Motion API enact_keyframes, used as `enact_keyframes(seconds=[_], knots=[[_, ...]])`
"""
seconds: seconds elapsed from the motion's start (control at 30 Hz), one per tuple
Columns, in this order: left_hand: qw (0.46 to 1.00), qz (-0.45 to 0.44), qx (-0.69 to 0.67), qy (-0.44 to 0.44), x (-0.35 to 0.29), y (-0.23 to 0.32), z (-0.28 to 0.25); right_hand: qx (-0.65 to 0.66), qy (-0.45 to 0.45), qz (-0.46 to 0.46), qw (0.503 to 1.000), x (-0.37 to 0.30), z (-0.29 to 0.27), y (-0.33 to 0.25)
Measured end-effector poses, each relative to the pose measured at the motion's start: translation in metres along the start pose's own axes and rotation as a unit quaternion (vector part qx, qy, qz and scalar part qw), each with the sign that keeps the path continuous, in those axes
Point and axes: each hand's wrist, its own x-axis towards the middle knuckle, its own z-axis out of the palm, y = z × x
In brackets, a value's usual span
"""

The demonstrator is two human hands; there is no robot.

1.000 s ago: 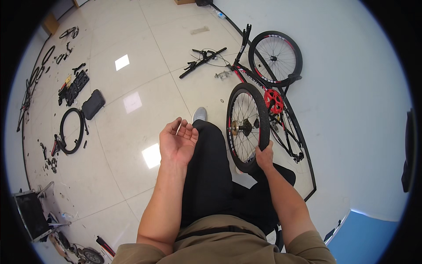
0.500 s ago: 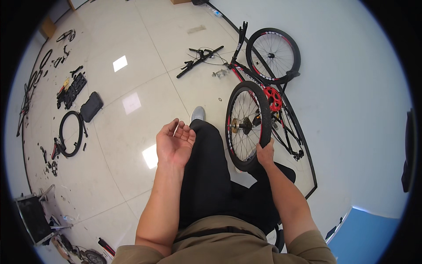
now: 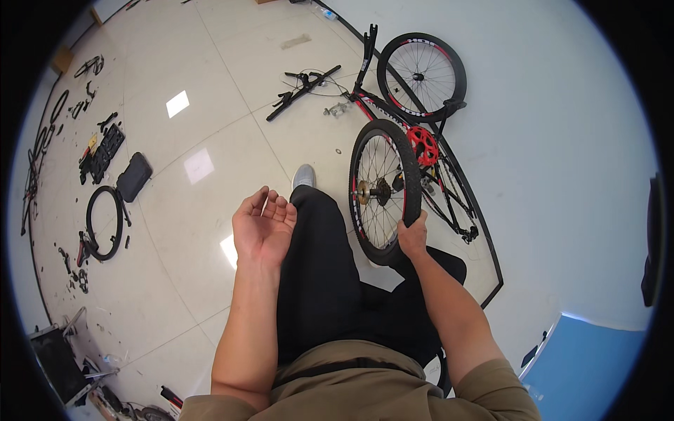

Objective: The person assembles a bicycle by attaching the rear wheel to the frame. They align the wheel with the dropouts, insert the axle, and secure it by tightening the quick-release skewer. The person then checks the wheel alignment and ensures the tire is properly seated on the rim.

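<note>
My right hand (image 3: 413, 235) grips the tyre of a bicycle wheel (image 3: 415, 189) at its near right side. The wheel is tilted upright, with a cassette of sprockets and a gold disc rotor at its hub. My left hand (image 3: 264, 224) is palm up above my left thigh, fingers loosely curled and apart, holding nothing. Just beyond the wheel lies a black and red bicycle frame (image 3: 384, 107) with a red chainring (image 3: 423, 146), partly hidden by the wheel. A second wheel (image 3: 455, 70) leans by the wall at the frame's far end.
Handlebars (image 3: 303, 92) with cables lie left of the frame. On the left floor are an open black tool case (image 3: 134, 177), a loose tyre (image 3: 90, 217) and scattered bike parts. A black folding chair (image 3: 60, 365) stands at lower left. The white wall borders the right.
The view has shifted a little, so the floor things appear further left and the bicycle slightly higher. My right hand keeps its grip on the wheel; my left hand stays palm up.
</note>
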Motion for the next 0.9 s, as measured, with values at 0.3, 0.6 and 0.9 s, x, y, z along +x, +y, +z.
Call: enact_keyframes(seconds=[0.3, 0.6, 0.9], knots=[[1.000, -0.001, 0.001, 0.003, 0.0008, -0.0013, 0.0000, 0.002, 0.013, 0.003, 1.000, 0.0021, 0.0054, 0.0062], [1.000, -0.005, 0.010, -0.002, 0.0022, -0.0028, -0.0010, -0.021, 0.023, 0.018, 0.999, -0.0005, 0.0072, 0.0052], [1.000, -0.004, 0.019, 0.008, 0.0007, -0.0050, 0.0017, -0.015, 0.013, 0.022, 1.000, -0.0018, 0.0073, 0.0033]])
